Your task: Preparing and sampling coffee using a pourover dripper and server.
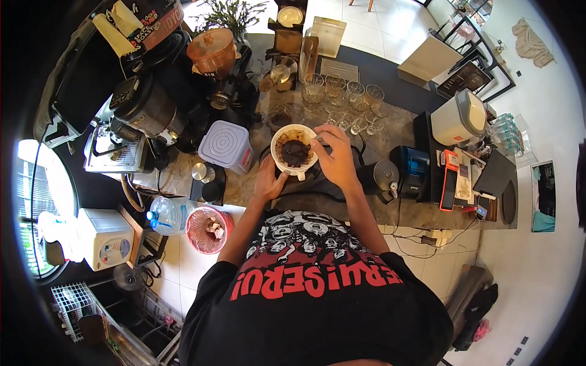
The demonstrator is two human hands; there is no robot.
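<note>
A white ceramic cup [300, 175] with a handle is before me, dark wet-looking coffee grounds [294, 153] in its bottom and brown residue smeared up its inner wall. My left hand [269, 179] holds it from the left, with the thumb near the handle. At the right rim, my right hand [336, 158] pinches the end of a small metal utensil [319, 137], probably a spoon; the fingers hide most of it. Just beyond the cup stands a glass vessel [280, 118] with dark content. A dark cloth or mat [316, 187] lies beneath my hands.
Several clear glasses [335, 89] stand beyond my right hand. To the left are a lidded plastic tub [225, 144], a coffee grinder [219, 98] and an espresso machine [114, 151]. A black kettle [384, 176] is at right. A red waste basket [208, 244] sits below the counter edge.
</note>
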